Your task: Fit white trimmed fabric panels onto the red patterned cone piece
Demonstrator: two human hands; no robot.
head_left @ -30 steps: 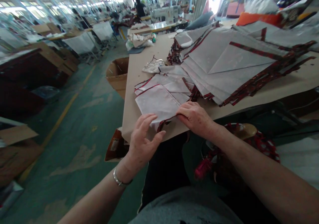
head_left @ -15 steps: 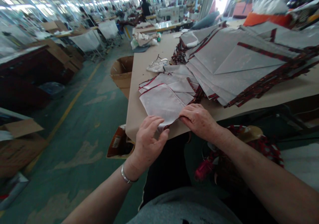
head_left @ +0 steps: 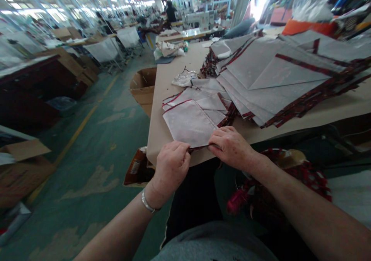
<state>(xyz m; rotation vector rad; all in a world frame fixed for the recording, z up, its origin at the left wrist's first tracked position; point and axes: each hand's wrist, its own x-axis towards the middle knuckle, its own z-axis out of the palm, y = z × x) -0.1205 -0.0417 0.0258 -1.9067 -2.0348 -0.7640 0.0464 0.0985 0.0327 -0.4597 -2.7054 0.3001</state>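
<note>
A whitish fabric piece (head_left: 189,121) with dark red edging lies at the table's near corner, on top of similar pieces. My left hand (head_left: 173,162) is closed, fingertips pinching its near edge at the left. At the right end of that edge, my right hand (head_left: 232,147) pinches the fabric too, thumb below and fingers on top. Between the two hands the near edge runs nearly straight, with a dark strip showing. Both sets of fingertips partly hide the edge they hold.
A large stack of pale pieces with dark red patterned edges (head_left: 278,75) spreads over the right of the table (head_left: 156,137). A small clear plastic bundle (head_left: 184,78) lies behind the fabric. Cardboard boxes (head_left: 143,85) stand on the floor beside the table's left edge.
My left hand has closed from a loose, parted grip onto the fabric's near edge. That edge, loosely curled before, is now drawn straighter between my hands. My right hand keeps its pinch.
</note>
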